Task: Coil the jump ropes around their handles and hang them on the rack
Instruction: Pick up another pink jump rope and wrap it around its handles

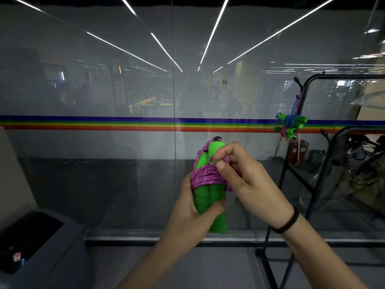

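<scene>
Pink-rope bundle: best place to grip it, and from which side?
Grip the bare lower halves of the green handles, below the pink rope coiled round them, coming from the lower left as the left hand does. They stand roughly upright side by side, so one palm wraps both, leaving the coil free for the right hand, pinching the rope.

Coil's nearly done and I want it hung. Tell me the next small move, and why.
Probably tuck the pinched strand under the wraps and pull it snug. The left hand grips both green handles, the pink rope is wound round them, and the right hand pinches a strand at the coil's top edge; loose, it might unwind before reaching the rack.
</scene>
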Available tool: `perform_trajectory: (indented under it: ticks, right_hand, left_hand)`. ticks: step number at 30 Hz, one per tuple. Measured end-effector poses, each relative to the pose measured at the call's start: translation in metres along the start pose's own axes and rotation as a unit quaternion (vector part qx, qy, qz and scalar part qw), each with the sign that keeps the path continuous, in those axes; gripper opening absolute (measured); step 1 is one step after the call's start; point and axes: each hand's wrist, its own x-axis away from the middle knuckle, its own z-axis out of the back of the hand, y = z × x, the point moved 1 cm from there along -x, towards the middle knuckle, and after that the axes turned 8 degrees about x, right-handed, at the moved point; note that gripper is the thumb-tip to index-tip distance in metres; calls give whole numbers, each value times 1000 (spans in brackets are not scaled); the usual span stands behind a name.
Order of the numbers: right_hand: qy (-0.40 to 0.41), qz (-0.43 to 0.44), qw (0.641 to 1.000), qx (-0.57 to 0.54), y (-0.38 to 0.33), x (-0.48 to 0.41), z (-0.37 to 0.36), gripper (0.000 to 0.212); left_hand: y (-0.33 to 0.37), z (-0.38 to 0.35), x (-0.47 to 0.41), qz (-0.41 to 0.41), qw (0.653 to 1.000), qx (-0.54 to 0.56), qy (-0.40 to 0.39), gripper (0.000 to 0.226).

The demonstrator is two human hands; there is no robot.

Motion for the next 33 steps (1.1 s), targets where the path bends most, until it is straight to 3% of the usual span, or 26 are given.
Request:
perform_trajectory:
  ticks: [3, 8, 13, 22, 28, 33]
  right_hand:
    - [10, 35, 999, 37, -1, 1, 3, 20]
    - [88, 53, 992, 69, -3, 7, 4, 16]
    - [143, 124, 966, 175, -4, 6, 4, 18]
    - [124, 146, 958, 214, 3, 6, 5, 12]
    - [104, 85, 959, 250, 3, 11, -2, 7]
    - [157, 18, 944, 291, 1, 9, -12, 14]
  left_hand:
    - [-1, 3, -1, -19, 999, 24, 19, 74]
    - [3, 4, -2, -59, 997, 24, 43, 76]
    - [7, 5, 0, -101, 993, 33, 58, 77]
    - [5, 3, 2, -81, 992, 58, 75, 59]
    - [5, -2, 6, -82, 993, 23, 76, 61]
    - [7, -9, 7, -110, 990, -19, 84, 67]
